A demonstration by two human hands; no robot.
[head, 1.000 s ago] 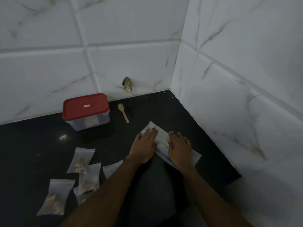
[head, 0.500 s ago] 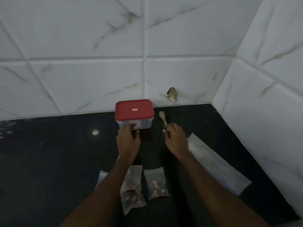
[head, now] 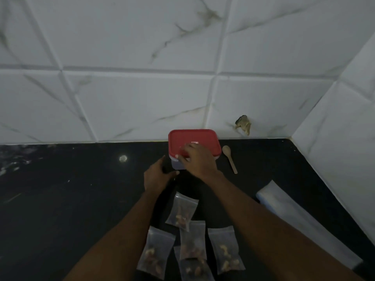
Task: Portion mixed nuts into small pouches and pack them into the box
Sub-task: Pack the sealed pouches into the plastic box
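Box [head: 177,165] judged rigid and light, red lid [head: 203,138] stiff: right hand [head: 197,161] fingers curled on lid's near corner, left hand [head: 158,176] grip unclear; prise there

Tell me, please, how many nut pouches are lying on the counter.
5, between the arms: far pouch, nearest the box; left pouch; middle pouch; right pouch; bottom pouch, partly under the middle one. Others may hide beneath them.

Red lid [head: 194,141], black counter [head: 71,199], white veined tiles [head: 132,102].
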